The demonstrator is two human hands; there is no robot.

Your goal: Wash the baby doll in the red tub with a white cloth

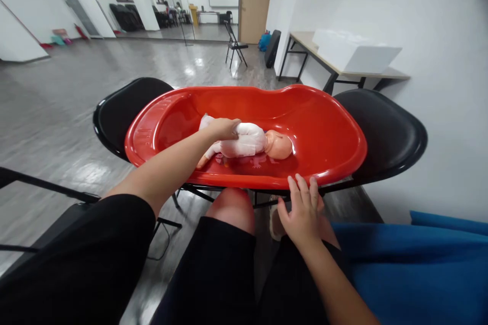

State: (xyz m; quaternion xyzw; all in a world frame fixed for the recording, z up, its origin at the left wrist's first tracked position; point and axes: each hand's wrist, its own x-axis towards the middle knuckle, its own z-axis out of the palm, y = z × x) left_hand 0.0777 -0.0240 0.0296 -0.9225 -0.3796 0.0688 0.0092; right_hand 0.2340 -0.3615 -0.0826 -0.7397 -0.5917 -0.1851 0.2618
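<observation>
A baby doll (249,142) in white clothes lies in a red plastic baby bathtub (324,162), its bare head toward the right end and its legs toward the left. My left hand (225,129) reaches over the tub and grips the doll around its middle or its arm; the fingers' far side is partly hidden. At the near rim, my right hand (303,208) has its fingertips against the outside edge, fingers stretched apart and nothing in them. Small printed pictures show on the tub floor beside the doll.
Black chairs, left (129,106) and right (385,127), stand under the tub's ends. My knees are just below its near side. A table (305,43) with a white box (358,51) stands at the right wall. Blue cloth (412,264) lies at lower right; a folding chair (234,44) stands farther back.
</observation>
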